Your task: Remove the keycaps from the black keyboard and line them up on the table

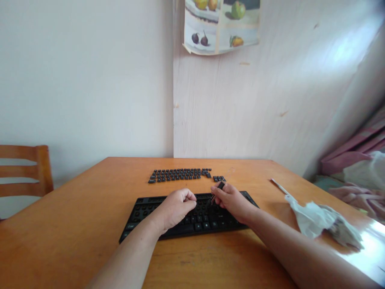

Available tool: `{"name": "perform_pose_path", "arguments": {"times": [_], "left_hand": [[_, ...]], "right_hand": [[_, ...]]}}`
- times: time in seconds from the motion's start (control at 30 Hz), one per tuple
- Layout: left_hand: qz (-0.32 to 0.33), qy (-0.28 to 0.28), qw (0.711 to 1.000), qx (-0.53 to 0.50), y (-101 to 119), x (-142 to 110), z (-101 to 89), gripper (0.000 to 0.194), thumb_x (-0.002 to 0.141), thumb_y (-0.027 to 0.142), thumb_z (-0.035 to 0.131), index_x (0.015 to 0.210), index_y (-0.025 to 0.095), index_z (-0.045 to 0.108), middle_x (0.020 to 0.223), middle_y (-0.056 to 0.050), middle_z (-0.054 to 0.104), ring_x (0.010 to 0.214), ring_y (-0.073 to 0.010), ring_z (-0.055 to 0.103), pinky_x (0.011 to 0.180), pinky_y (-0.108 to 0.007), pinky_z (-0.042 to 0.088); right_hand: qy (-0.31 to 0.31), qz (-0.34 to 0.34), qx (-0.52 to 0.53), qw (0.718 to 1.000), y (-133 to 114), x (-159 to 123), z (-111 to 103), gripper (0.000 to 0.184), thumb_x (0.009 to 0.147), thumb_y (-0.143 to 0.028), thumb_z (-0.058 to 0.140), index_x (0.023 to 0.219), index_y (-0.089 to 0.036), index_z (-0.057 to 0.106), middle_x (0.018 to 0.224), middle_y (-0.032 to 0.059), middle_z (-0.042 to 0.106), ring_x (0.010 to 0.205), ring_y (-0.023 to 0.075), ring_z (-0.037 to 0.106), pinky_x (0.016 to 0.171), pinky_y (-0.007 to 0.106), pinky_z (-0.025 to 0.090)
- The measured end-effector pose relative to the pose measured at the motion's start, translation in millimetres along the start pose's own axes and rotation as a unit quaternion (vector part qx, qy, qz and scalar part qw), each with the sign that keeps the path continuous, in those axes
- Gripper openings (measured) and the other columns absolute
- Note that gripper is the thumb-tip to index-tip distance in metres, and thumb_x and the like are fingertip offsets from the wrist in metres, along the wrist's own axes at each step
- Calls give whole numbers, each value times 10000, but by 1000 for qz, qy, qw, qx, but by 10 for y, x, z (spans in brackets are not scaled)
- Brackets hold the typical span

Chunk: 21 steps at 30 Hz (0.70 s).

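Observation:
A black keyboard (186, 229) lies on the wooden table in front of me, with many of its keycaps off and several still on along the lower rows. My right hand (230, 200) is closed round a keycap puller (221, 185); its black handle sticks up and its thin wire end points down at the right half of the keyboard. Over the keyboard's middle, my left hand (176, 209) is closed, thumb against curled fingers. Whatever may be between those fingertips is hidden. Behind the keyboard, loose black keycaps (177, 175) lie in rows, with a smaller group of keycaps (219, 179) to their right.
On the table's right side lie a crumpled white plastic bag (314, 218) and a thin white stick (278, 186). A wooden chair (19, 170) stands at the left. The wall (90, 80) with a fruit painting (222, 26) rises behind the table (75, 224). Cloth (355, 192) is heaped beyond the right edge.

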<state>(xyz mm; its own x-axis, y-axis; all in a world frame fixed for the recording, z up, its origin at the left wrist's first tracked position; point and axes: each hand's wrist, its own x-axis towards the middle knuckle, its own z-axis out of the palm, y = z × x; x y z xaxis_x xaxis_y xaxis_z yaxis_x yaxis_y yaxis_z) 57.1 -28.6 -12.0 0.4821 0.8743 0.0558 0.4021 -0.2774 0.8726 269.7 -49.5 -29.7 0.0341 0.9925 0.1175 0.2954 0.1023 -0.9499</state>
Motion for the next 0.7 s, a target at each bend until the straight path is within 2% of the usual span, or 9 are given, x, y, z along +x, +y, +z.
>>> {"name": "perform_pose_path", "arguments": {"times": [0.27,0.5,0.6,0.7], "left_hand": [[5,37,995,-96,26,23,75,191,784,323,566,892,171,609,850,-38,659,808,-183,590,733,-292,415],[11,42,991,-130,32,26,158,171,748,293,627,851,163,590,765,-12,607,727,-148,544,691,-270,407],[6,52,992,-116,28,23,148,142,737,259,626,834,168,576,730,5,588,697,-137,526,670,-262,391],[3,50,991,-121,34,18,127,137,737,241,612,847,175,563,726,11,586,689,-135,524,649,-258,380]], "right_hand": [[-21,-117,-4,993,-113,-154,151,301,923,-483,499,840,-194,503,647,-42,508,520,90,472,488,220,368],[-16,-191,-80,978,-156,-271,255,194,929,-379,526,880,-195,567,686,-23,551,614,114,500,579,240,403],[7,-205,-124,971,-135,-263,252,160,927,-338,531,882,-196,588,692,-17,579,635,123,519,603,244,411],[55,-211,-163,962,-132,-237,214,170,939,-330,513,869,-197,594,713,-7,595,661,132,539,629,256,414]]}}
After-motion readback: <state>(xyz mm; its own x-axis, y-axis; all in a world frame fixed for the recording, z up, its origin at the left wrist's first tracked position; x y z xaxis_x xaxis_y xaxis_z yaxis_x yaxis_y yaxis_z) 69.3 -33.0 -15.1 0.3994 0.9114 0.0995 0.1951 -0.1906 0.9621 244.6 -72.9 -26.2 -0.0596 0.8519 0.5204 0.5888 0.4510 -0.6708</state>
